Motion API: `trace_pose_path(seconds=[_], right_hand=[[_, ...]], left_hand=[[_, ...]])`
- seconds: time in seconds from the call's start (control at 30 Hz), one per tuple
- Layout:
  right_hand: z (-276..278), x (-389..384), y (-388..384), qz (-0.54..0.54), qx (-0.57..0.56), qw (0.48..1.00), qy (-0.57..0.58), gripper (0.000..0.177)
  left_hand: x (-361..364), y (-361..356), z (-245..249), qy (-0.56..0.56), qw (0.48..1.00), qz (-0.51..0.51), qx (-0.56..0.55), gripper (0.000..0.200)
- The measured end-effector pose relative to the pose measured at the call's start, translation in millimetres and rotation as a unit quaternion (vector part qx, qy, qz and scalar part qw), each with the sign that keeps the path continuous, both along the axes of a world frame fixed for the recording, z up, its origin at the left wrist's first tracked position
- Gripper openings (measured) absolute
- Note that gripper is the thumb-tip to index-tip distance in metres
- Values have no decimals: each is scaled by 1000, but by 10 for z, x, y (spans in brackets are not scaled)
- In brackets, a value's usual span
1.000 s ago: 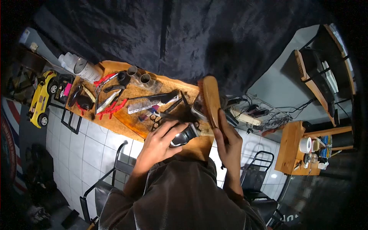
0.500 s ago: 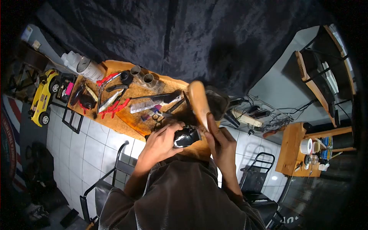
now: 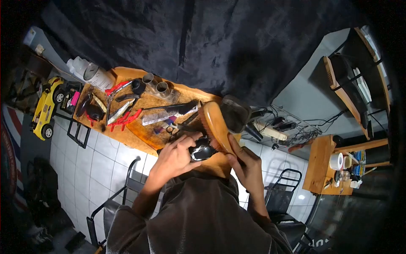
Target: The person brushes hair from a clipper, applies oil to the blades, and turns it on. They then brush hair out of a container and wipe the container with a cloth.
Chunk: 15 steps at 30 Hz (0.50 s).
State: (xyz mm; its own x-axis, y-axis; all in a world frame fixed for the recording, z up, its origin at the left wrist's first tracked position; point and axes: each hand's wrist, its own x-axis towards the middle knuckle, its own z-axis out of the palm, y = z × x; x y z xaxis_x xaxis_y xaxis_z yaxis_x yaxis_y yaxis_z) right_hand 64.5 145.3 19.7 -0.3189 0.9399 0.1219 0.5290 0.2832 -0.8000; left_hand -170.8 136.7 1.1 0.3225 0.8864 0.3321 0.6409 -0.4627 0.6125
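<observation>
My left hand [image 3: 175, 157] grips a black and silver hair clipper [image 3: 202, 151] just above the near edge of a wooden shelf [image 3: 139, 127]. My right hand [image 3: 246, 165] holds a wooden brush [image 3: 215, 125] by its handle. The brush is tilted left, with its bristles against the clipper's head. Both hands are close together in front of my dark brown top.
On the shelf lie a grey comb [image 3: 163, 114], scissors [image 3: 171, 129], red clips [image 3: 122, 120], two small metal cups [image 3: 155, 84] and a white bottle [image 3: 91, 73]. A yellow toy car [image 3: 45, 108] stands at the left. A power strip with cables [image 3: 275, 129] lies at the right.
The brush has swung from upright down to the left onto the clipper's head. My right hand moved left toward my left hand.
</observation>
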Motion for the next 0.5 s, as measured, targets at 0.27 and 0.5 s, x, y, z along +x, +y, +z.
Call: trace_pose_path(seconds=[0.27,0.5], right_hand=[[-101,92,112,-83,-44,986,137,48],[-211,47,-60,21,-24,979,204,48]], left_hand=[[-43,61,-93,-265,955,-60,-122,71],[194,69,-397,-677,671,-37,-301,64]])
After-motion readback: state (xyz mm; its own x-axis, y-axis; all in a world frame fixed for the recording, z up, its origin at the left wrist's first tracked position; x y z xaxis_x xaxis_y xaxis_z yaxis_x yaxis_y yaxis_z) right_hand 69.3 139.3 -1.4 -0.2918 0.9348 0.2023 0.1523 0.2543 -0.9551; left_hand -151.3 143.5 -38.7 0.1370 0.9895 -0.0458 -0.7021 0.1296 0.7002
